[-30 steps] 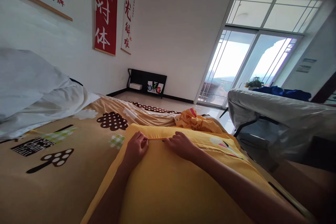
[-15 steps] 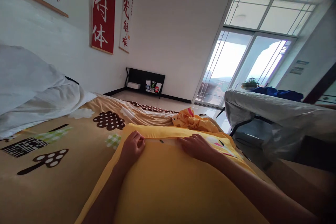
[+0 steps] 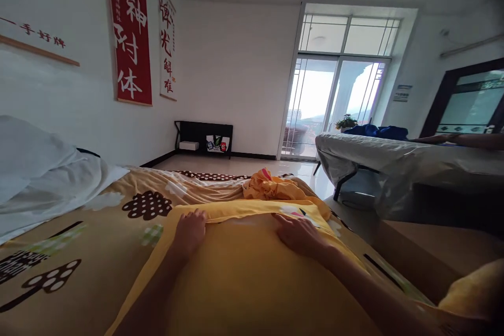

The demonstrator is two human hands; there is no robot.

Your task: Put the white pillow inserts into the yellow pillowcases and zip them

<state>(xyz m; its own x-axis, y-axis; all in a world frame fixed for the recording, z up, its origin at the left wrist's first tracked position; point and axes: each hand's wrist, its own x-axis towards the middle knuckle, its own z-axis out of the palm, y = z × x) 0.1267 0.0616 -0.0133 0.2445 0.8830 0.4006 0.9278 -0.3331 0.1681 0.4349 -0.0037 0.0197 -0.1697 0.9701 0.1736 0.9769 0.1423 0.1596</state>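
At the left, white bedding point(image 3: 43, 168) lies heaped on a patterned bedspread point(image 3: 98, 262). The left hand point(image 3: 191, 228) is next: its fingers are curled down over the left end of a folded edge point(image 3: 236, 217) on a yellow pillow point(image 3: 232, 278). The thumb is hidden, so whether the fingers are closed on cloth cannot be told.

The pillow lies on the bedspread, under both hands and between the forearms, the edge running across from hand to hand. The step in hand is judged to be working this edge of the cover; the next move would call for even tension along it, with neither end slipping.

The right hand point(image 3: 297, 233) lies low, narrow, fingertips touching the edge's right part; its grip likewise cannot be confirmed. Beyond the pillow's far side is a crumpled orange cloth point(image 3: 271, 188), apart from both hands.
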